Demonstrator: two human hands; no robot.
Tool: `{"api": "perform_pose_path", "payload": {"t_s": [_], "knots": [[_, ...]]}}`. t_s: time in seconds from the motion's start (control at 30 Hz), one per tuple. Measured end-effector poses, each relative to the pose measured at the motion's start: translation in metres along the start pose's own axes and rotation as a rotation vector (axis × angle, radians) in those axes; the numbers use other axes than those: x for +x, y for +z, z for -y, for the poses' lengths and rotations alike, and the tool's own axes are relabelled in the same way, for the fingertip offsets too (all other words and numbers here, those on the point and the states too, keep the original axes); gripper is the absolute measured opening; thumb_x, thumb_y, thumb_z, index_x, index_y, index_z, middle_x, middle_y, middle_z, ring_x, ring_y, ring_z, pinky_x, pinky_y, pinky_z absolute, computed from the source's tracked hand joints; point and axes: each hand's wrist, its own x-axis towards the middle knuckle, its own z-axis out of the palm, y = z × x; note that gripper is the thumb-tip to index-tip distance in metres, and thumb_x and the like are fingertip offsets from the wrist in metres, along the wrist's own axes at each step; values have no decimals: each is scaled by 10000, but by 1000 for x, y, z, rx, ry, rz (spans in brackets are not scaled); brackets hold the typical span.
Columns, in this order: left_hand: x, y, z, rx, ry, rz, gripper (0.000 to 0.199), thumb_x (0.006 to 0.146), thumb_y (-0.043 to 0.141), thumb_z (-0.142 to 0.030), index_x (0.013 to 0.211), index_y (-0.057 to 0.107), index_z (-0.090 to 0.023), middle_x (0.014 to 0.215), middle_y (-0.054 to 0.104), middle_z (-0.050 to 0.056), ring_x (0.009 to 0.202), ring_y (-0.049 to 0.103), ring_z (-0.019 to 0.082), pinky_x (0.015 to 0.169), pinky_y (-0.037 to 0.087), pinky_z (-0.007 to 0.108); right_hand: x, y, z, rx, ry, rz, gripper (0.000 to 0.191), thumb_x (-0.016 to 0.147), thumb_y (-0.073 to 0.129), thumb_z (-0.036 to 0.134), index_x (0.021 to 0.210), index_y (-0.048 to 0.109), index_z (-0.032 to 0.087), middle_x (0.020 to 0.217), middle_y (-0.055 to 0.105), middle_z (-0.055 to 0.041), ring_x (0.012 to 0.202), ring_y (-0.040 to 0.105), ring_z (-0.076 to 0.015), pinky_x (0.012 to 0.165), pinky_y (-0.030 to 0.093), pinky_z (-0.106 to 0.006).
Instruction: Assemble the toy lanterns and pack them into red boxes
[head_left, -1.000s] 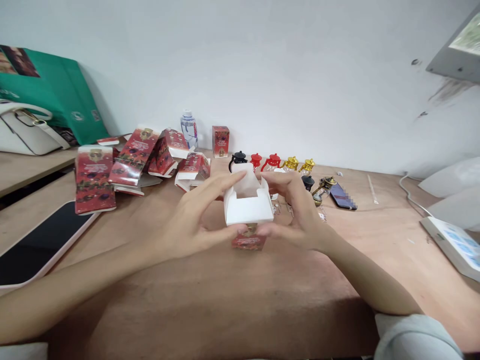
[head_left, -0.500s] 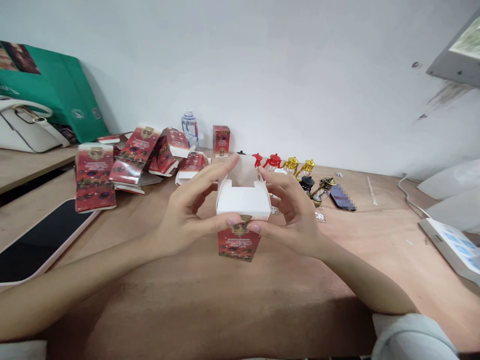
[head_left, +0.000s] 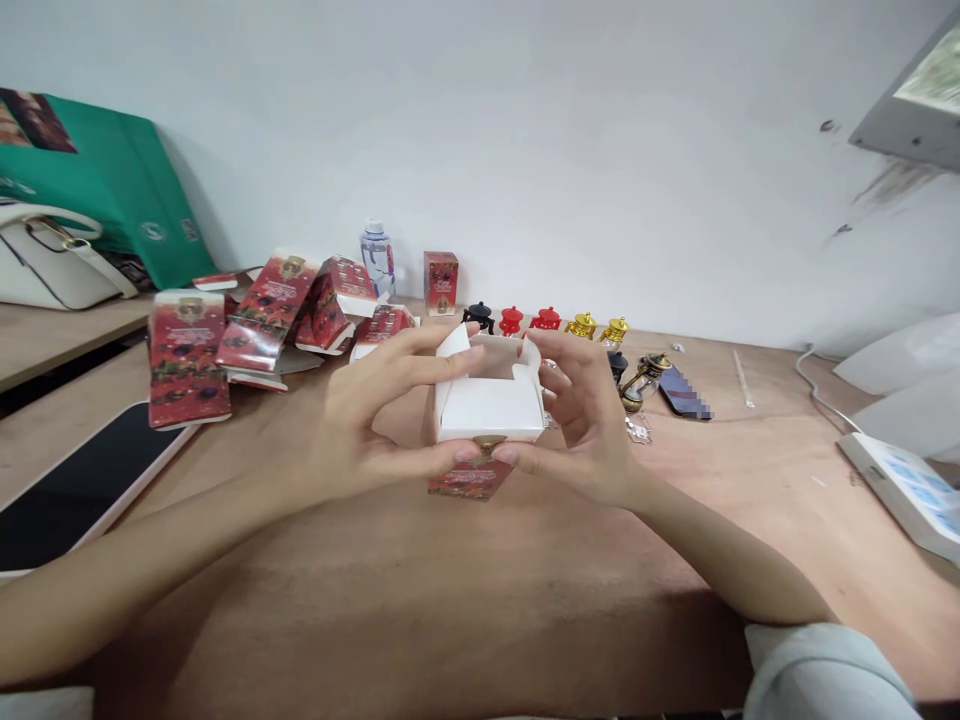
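Note:
A small red printed carton (head_left: 471, 480) is held between my two hands, its white end flaps facing me and partly open. My left hand (head_left: 375, 410) grips its left side, thumb on the front edge and a finger on the left white flap. On the other side, my right hand (head_left: 589, 420) holds the carton with its thumb near the front edge and its fingers by the right flap. Behind the carton stand miniature lanterns: a black lantern (head_left: 478, 318), red lanterns (head_left: 545, 319), gold lanterns (head_left: 616, 330) and a tilted bronze lantern (head_left: 645, 382).
Several flattened or part-folded red cartons (head_left: 187, 360) lie at the left, near a large phone (head_left: 71, 480). A bottle (head_left: 377, 258) and an upright red box (head_left: 440, 283) stand by the wall. Another phone (head_left: 684, 393) and a white box (head_left: 904, 495) are at the right.
The carton has tipped, so less of its printed front shows. My left fingers have moved onto the left flap, and the side flaps now stand up more. The black lantern has come into view.

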Motion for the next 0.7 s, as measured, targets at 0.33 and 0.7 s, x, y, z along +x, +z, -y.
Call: {"api": "perform_pose_path", "payload": {"t_s": [0.33, 0.7], "knots": [[11, -1, -11, 125, -117, 81, 213, 786, 692, -309, 982, 648, -239, 1223, 580, 89, 1162, 553, 244, 956, 503, 371, 2, -2, -9, -197, -206, 10, 596, 735, 786, 275, 1206, 423, 312, 1223, 543, -84, 1187, 558, -252, 911, 554, -438], [25, -2, -8, 53, -400, 221, 740, 734, 709, -359, 1398, 412, -219, 1273, 544, 111, 1088, 571, 272, 863, 517, 367, 9, -2, -20, 22, 35, 95, 633, 744, 796, 307, 1285, 468, 293, 1278, 557, -66, 1096, 615, -184, 907, 565, -355]]}}
